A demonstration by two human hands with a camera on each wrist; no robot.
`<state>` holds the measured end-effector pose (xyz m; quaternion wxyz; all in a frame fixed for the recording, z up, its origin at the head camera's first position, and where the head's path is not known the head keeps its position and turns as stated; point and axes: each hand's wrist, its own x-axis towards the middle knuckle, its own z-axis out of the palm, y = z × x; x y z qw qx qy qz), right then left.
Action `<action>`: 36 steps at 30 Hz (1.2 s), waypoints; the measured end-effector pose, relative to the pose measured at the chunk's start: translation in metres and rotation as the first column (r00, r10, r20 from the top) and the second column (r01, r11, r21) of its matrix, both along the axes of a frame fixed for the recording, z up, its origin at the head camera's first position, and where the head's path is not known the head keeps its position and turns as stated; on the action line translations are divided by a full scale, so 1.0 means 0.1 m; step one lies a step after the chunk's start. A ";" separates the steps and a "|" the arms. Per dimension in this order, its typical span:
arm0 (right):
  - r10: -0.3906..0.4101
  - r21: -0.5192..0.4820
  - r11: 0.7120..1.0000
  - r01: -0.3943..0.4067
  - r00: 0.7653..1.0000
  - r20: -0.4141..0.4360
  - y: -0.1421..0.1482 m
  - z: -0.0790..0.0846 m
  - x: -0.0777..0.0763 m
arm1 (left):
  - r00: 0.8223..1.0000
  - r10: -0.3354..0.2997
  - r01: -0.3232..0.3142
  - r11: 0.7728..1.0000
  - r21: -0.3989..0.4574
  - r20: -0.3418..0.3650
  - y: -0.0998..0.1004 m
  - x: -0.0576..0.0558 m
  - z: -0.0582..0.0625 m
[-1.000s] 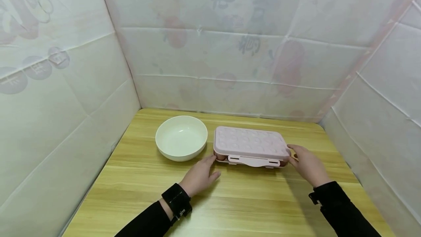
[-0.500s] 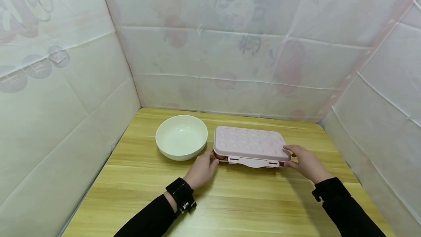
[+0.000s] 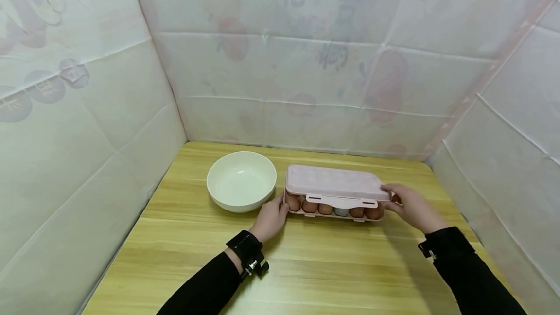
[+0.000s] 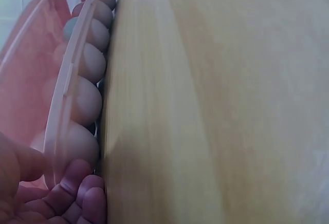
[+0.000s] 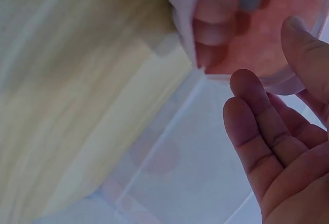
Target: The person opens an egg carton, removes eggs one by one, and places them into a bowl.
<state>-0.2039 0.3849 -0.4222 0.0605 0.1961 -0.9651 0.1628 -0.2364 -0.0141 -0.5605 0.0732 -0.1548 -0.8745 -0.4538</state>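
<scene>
with the left hand [image 3: 270, 218] gripping the tray [image 3: 309, 215] beside it, the right hand [image 3: 411, 207] pinches the lid [image 3: 334, 182], likely opening it, which calls for lifting higher.

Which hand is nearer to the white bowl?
Left. The left hand holds the bowl-side end of the egg box, just to the right of the bowl; the right hand grips the partly raised lid at the opposite end.
</scene>
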 end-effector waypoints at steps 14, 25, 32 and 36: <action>-0.226 -0.485 0.820 0.303 0.951 0.211 0.14 0.14 -0.47 | 0.983 -0.034 0.019 0.996 0.084 0.181 -0.01 0.17 0.33; -0.285 -0.612 0.681 0.402 0.915 0.284 -0.08 0.20 -0.79 | 0.975 -0.029 0.000 0.991 0.132 0.218 -0.01 0.15 0.32; -0.160 -0.594 0.693 0.408 0.891 0.426 -0.07 0.21 -0.93 | 0.971 -0.022 -0.012 0.990 0.140 0.239 0.00 0.16 0.34; -0.131 -0.577 0.709 0.406 0.879 0.458 -0.09 0.20 -1.00 | 0.970 -0.026 -0.008 0.991 0.136 0.242 0.00 0.16 0.35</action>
